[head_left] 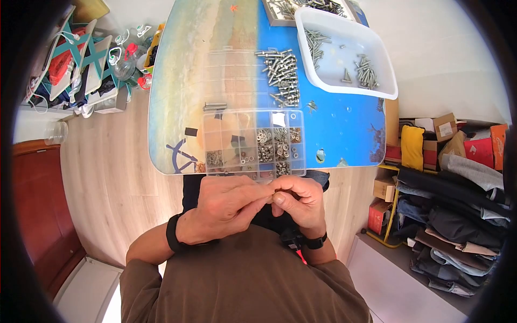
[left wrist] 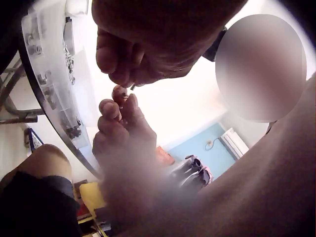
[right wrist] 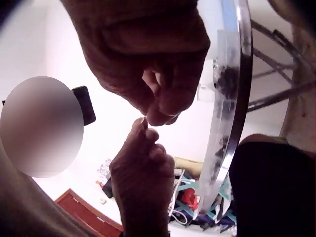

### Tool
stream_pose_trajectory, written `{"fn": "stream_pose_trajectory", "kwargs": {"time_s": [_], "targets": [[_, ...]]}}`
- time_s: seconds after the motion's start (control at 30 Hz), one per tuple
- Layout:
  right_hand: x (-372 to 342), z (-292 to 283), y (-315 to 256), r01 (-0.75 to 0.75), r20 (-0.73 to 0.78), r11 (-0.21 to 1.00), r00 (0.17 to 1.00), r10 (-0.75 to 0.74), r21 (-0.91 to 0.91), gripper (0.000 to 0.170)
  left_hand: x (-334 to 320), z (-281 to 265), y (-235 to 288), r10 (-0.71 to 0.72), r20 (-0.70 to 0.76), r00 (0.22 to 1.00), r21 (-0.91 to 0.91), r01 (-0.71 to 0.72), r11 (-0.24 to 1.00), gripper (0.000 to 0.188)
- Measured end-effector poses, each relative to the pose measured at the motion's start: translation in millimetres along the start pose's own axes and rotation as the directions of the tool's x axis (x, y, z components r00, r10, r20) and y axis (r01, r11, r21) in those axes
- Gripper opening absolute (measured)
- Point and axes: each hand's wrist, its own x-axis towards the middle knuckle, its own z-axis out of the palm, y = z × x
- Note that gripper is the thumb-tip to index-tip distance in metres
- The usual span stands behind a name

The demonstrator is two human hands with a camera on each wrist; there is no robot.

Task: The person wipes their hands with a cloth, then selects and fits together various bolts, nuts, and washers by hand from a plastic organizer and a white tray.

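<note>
Both hands meet fingertip to fingertip in front of the chest, just off the table's near edge. The left hand [head_left: 222,209] and the right hand [head_left: 302,203] pinch a small part [left wrist: 132,87] between them; it is mostly hidden by the fingers, and I cannot tell its kind. Just beyond the hands lies a clear compartment box [head_left: 219,126] with nuts [head_left: 265,153] and washers [head_left: 214,159] in several cells. Its clear lid [head_left: 231,75] lies folded back on the table. On the lid's right side is a pile of bolts [head_left: 282,75].
A white tub [head_left: 371,40] with loose bolts stands at the table's [head_left: 344,124] back right. Behind it is a tray [head_left: 280,21] of more metal pieces. Several rods or bolts [head_left: 215,106] lie left of the box. A rack of folded clothes [head_left: 458,226] stands right, bottles [head_left: 124,64] left.
</note>
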Motion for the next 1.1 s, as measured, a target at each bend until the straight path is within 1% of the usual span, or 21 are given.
{"fn": "stream_pose_trajectory", "kwargs": {"time_s": [0.03,0.1,0.13,0.2,0.23,0.27,0.3,0.33,0.37,0.4,0.47,0.53,0.6,0.63,0.7,0.77,0.83,0.9,0.93,1.0,1.1], "targets": [[1.2,-0.1,-1.9,-0.005,0.0,1.0,1.0,0.005,0.002,0.016,0.9,-1.3,0.4,-0.005,0.001,1.0,-0.001,0.005,1.0,0.023],[4.7,-2.4,-5.5,0.065,-0.058,0.977,0.995,-0.078,-0.204,0.016,4.4,-5.1,3.2,-0.027,-0.038,0.999,0.002,0.027,1.0,0.019],[6.6,-4.2,-7.0,0.06,-0.06,0.977,0.996,-0.073,-0.203,0.016,4.6,-7.5,3.9,-0.032,-0.037,0.999,-0.001,0.032,0.999,0.019],[11.2,-9.0,-9.3,0.062,-0.171,0.911,0.975,-0.143,-0.408,0.017,2.0,-13.8,3.4,-0.19,-0.017,0.982,-0.035,0.189,0.981,0.015],[13.6,-11.6,-9.8,0.023,-0.226,0.859,0.961,-0.161,-0.512,0.018,0.3,-15.5,2.0,-0.194,-0.016,0.981,-0.038,0.193,0.98,0.015],[17.7,-14.6,-10.8,0.019,-0.227,0.859,0.961,-0.156,-0.512,0.018,-1.4,-17.3,0.6,-0.252,-0.03,0.967,-0.078,0.249,0.965,0.013],[23.1,-17.6,-12.6,0.055,-0.208,0.742,0.944,-0.258,-0.668,0.019,-2.8,-19.6,-1.2,-0.311,-0.042,0.95,-0.118,0.304,0.945,0.011],[27.5,-18.7,-14.8,0.082,-0.168,0.595,0.921,-0.352,-0.8,0.019,-4.7,-22.3,-3.9,-0.315,-0.043,0.948,-0.12,0.308,0.944,0.011],[30.5,-17.4,-19.2,0.029,-0.183,0.554,0.928,-0.324,-0.832,0.019,-7.1,-24.9,-7.0,-0.354,-0.04,0.934,-0.126,0.347,0.929,0.011],[32.9,-17.4,-19.8,0.029,-0.181,0.553,0.93,-0.321,-0.832,0.019,-8.8,-27.2,-9.3,-0.392,-0.036,0.919,-0.132,0.384,0.914,0.011],[37.0,-17.9,-20.2,0.015,-0.163,0.491,0.934,-0.319,-0.871,0.018,-9.0,-31.1,-13.4,-0.415,-0.047,0.909,-0.162,0.403,0.901,0.011],[39.0,-17.5,-19.5,0.023,-0.149,0.485,0.938,-0.314,-0.874,0.019,-7.7,-33.8,-16.9,-0.436,-0.056,0.898,-0.191,0.419,0.888,0.011],[40.5,-17.4,-17.7,0.031,-0.137,0.481,0.941,-0.311,-0.876,0.019,-5.7,-36.4,-19.3,-0.502,-0.05,0.863,-0.28,0.47,0.837,0.01],[41.0,-18.0,-16.2,0.029,-0.131,0.461,0.941,-0.311,-0.887,0.019,-4.2,-36.8,-20.4,-0.502,-0.05,0.863,-0.28,0.471,0.837,0.01],[43.3,-17.9,-16.1,0.035,-0.12,0.442,0.941,-0.317,-0.896,0.02,0.3,-39.2,-22.2,-0.589,-0.021,0.808,-0.37,0.541,0.755,0.007],[43.0,-17.1,-16.7,0.015,-0.127,0.45,0.95,-0.284,-0.893,0.02,0.7,-42.4,-25.2,-0.584,-0.034,0.811,-0.34,0.54,0.77,0.008],[43.4,-17.1,-16.5,0.025,-0.121,0.445,0.947,-0.297,-0.895,0.02,1.1,-45.5,-27.5,-0.576,-0.048,0.816,-0.309,0.536,0.785,0.008],[42.6,-16.9,-16.1,0.03,-0.119,0.439,0.944,-0.309,-0.898,0.02,0.9,-48.4,-28.3,-0.614,-0.076,0.786,-0.342,0.558,0.756,0.008],[42.4,-16.9,-16.1,0.031,-0.12,0.44,0.943,-0.311,-0.897,0.02,0.9,-50.1,-28.9,-0.609,-0.08,0.789,-0.337,0.554,0.761,0.008],[41.7,-17.3,-16.1,0.036,-0.121,0.442,0.939,-0.321,-0.896,0.02,1.4,-53.5,-29.7,-0.642,-0.064,0.764,-0.377,0.577,0.724,0.008],[41.7,-19.0,-14.5,0.054,-0.118,0.459,0.934,-0.338,-0.887,0.02,6.1,-58.0,-28.8,-0.636,-0.053,0.77,-0.403,0.566,0.719,0.008]]}}
